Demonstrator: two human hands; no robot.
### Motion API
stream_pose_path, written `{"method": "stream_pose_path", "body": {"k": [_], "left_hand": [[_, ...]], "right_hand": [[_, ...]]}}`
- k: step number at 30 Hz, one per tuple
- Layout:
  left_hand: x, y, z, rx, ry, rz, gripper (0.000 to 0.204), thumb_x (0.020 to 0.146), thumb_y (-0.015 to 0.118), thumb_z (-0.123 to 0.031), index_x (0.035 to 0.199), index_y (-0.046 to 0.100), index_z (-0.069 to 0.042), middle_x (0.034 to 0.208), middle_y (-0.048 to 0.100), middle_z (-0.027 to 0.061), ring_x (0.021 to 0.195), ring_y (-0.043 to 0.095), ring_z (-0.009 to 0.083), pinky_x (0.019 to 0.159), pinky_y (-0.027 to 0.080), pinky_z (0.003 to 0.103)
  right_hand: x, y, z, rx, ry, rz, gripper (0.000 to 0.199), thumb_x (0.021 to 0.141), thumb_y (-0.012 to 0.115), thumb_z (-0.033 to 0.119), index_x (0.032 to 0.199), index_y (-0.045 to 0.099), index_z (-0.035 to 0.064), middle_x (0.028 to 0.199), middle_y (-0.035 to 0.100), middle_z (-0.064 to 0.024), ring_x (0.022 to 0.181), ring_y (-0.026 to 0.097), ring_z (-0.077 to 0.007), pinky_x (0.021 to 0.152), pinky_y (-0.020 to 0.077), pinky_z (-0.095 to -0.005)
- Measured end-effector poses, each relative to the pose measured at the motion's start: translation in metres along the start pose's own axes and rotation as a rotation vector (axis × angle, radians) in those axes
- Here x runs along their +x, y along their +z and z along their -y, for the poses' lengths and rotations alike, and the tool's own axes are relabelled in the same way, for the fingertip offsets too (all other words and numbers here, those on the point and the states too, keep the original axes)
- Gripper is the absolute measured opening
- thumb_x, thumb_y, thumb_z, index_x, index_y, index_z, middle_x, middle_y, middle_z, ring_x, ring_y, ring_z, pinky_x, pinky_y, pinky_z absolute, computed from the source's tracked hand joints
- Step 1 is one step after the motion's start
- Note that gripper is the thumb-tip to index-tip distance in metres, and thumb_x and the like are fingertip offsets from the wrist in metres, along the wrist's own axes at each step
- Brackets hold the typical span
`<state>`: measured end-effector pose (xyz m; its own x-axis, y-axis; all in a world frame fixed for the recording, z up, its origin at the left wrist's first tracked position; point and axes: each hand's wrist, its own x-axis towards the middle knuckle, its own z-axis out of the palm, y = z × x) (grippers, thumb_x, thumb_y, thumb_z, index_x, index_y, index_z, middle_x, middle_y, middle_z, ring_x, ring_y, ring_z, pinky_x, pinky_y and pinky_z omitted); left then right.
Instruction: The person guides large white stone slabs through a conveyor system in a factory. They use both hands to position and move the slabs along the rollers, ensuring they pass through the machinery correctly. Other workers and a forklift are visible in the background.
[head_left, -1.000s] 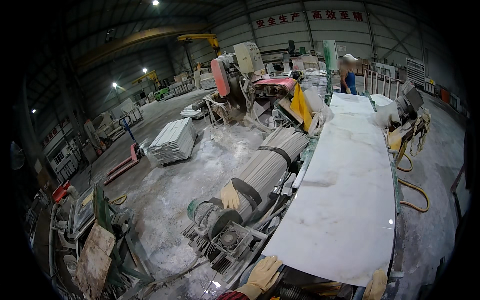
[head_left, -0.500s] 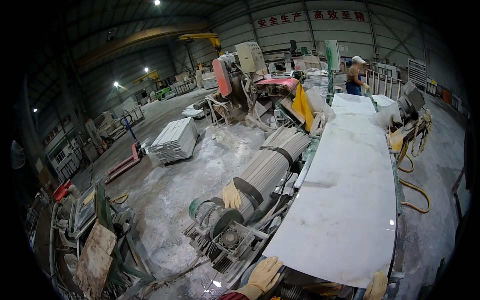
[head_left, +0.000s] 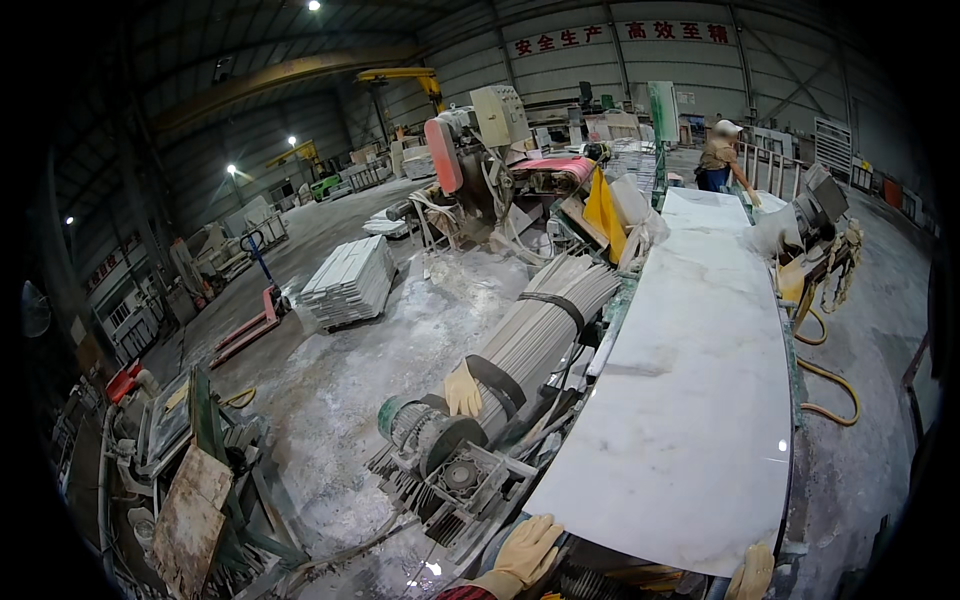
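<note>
A long white stone slab with faint grey veins (head_left: 680, 400) lies on a machine bed, running away from me. My left hand (head_left: 527, 552), in a cream rubber glove, has its fingers at the near left corner, closed on the edge. At the near right corner, my right hand (head_left: 752, 574) wears a matching glove and grips the rim; part of it is cut off by the lower border. Both hands' undersides are hidden. Beyond the far end, a person in a white cap (head_left: 718, 160) reaches an arm toward a pale piece beside the slab.
Left of the slab are a bundle of long pale strips (head_left: 545, 320), an electric motor (head_left: 425, 435) and a loose glove (head_left: 463, 390). Stacked slabs (head_left: 350, 280) and a red pallet jack (head_left: 250, 325) stand farther off. A yellow hose (head_left: 835, 400) curves at the right.
The person at the far end has shifted a little to the right and leans with an arm stretched out. My hands and the slab look nearly the same.
</note>
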<state>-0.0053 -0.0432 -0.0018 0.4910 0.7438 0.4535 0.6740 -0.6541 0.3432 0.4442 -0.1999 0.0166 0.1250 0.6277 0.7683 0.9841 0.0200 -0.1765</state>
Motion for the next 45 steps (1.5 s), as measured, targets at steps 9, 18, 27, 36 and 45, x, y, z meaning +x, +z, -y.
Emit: {"method": "stream_pose_path", "body": {"k": [9, 18, 27, 36, 45], "left_hand": [[-0.001, -0.002, -0.005, -0.006, -0.002, 0.006, 0.045, 0.099, 0.070, -0.020, 0.140, 0.061, -0.002, 0.142, 0.060, 0.0243, 0.129, 0.058, 0.0454, 0.112, 0.047, 0.052], [-0.009, 0.005, -0.004, 0.079, -0.006, 0.024, 0.046, 0.100, 0.070, -0.021, 0.142, 0.061, -0.004, 0.145, 0.059, 0.0238, 0.132, 0.058, 0.0456, 0.114, 0.046, 0.051], [-0.034, 0.005, -0.013, -0.014, -0.087, 0.142, 0.050, 0.099, 0.070, -0.022, 0.143, 0.057, -0.003, 0.144, 0.055, 0.0254, 0.128, 0.053, 0.0463, 0.110, 0.043, 0.054], [-0.056, 0.004, 0.012, -0.123, -0.094, 0.256, 0.058, 0.107, 0.063, -0.035, 0.155, 0.052, -0.004, 0.163, 0.045, 0.0321, 0.150, 0.040, 0.0532, 0.126, 0.031, 0.058], [-0.045, -0.046, 0.006, -0.363, -0.072, 0.477, 0.036, 0.100, 0.071, -0.017, 0.134, 0.070, -0.005, 0.145, 0.065, 0.0250, 0.134, 0.061, 0.0438, 0.117, 0.046, 0.052]], "right_hand": [[-0.046, 0.002, -0.041, -0.018, 0.098, 0.256, 0.030, 0.106, 0.060, 0.010, 0.131, 0.069, -0.0034, 0.122, 0.071, -0.0303, 0.116, 0.065, -0.0512, 0.107, 0.0500, -0.0580], [-0.047, -0.008, -0.027, -0.121, 0.106, 0.301, 0.035, 0.102, 0.063, 0.013, 0.134, 0.072, -0.0002, 0.130, 0.072, -0.0272, 0.124, 0.065, -0.0494, 0.115, 0.0479, -0.0568], [-0.070, 0.029, 0.142, 1.009, 0.541, 0.618, 0.033, 0.109, 0.066, 0.020, 0.134, 0.074, 0.0005, 0.135, 0.075, -0.0185, 0.131, 0.067, -0.0307, 0.118, 0.0473, -0.0427], [-0.082, 0.166, 0.133, 2.054, 1.835, 0.289, 0.072, 0.115, 0.053, 0.047, 0.170, 0.030, 0.0070, 0.173, 0.037, -0.0158, 0.158, 0.039, -0.0349, 0.130, 0.0402, -0.0462], [-0.073, 0.222, 0.143, 1.901, 1.930, -0.465, 0.053, 0.112, 0.064, 0.029, 0.156, 0.048, 0.0042, 0.154, 0.055, -0.0173, 0.145, 0.054, -0.0368, 0.121, 0.0486, -0.0574]]}}
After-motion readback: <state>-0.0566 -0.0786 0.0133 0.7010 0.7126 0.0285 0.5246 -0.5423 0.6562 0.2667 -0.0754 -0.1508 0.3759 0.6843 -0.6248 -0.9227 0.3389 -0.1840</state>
